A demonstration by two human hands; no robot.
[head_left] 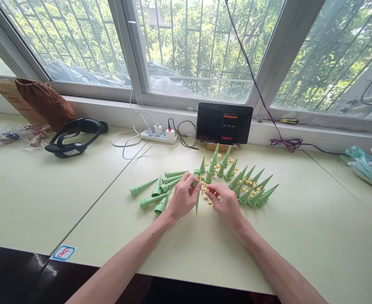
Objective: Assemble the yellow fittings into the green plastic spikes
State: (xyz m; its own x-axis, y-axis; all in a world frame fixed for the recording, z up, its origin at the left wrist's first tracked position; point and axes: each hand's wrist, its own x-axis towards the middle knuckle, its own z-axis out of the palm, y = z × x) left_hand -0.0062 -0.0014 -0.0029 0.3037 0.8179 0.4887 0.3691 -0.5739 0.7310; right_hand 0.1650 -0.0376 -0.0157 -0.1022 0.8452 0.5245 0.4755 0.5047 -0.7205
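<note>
My left hand (pixel 182 197) is closed around a green watering spike (pixel 197 206), whose tip points down toward me. In the fingers of my right hand (pixel 226 204) is a small pale-yellow valve piece (pixel 204 188), close against the left fingertips. Whether the valve touches the spike is hidden by my fingers. Loose green spikes (pixel 151 202) lie on their sides left of my hands. To the right and behind, several spikes (pixel 263 196) stand upright, tips tilted. Small yellow valve pieces (pixel 255 190) lie among them, partly hidden.
A tablet (pixel 211 126) showing a timer leans by the window, with a power strip (pixel 160 136) and cables left of it. A black headset (pixel 75 137) and brown pouch (pixel 45 103) sit far left. Teal and pink items (pixel 363 162) lie far right. The table's front edge (pixel 160 276) is near me.
</note>
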